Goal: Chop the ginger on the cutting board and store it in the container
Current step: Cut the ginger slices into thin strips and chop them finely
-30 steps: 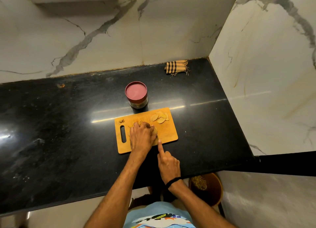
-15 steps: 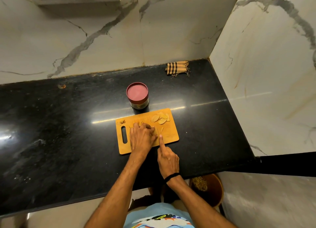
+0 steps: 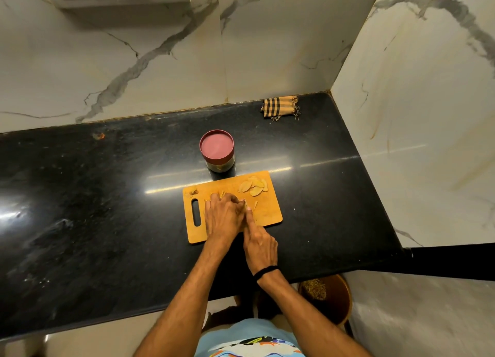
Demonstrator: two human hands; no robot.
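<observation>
An orange cutting board (image 3: 267, 214) lies on the black counter, its handle slot to the left. Pale ginger slices (image 3: 253, 186) are piled at its far right corner, and a few thin strips (image 3: 255, 204) lie mid-board. My left hand (image 3: 221, 217) presses down on ginger that it hides. My right hand (image 3: 259, 243) grips a knife, index finger stretched along the blade's back; only the blade tip (image 3: 245, 202) shows beside the left fingers. A small container (image 3: 217, 150) with a pink lid stands closed just behind the board.
A striped cloth (image 3: 280, 106) lies folded at the counter's back right, near the marble wall corner. A small brown scrap (image 3: 192, 192) sits at the board's far left corner. Below the counter edge on the right stands a brown round bin (image 3: 332, 297).
My right hand with the knife has slid forward onto the board, closer to my left hand. Thin strips now lie mid-board to the right of the blade. The left hand stayed put.
</observation>
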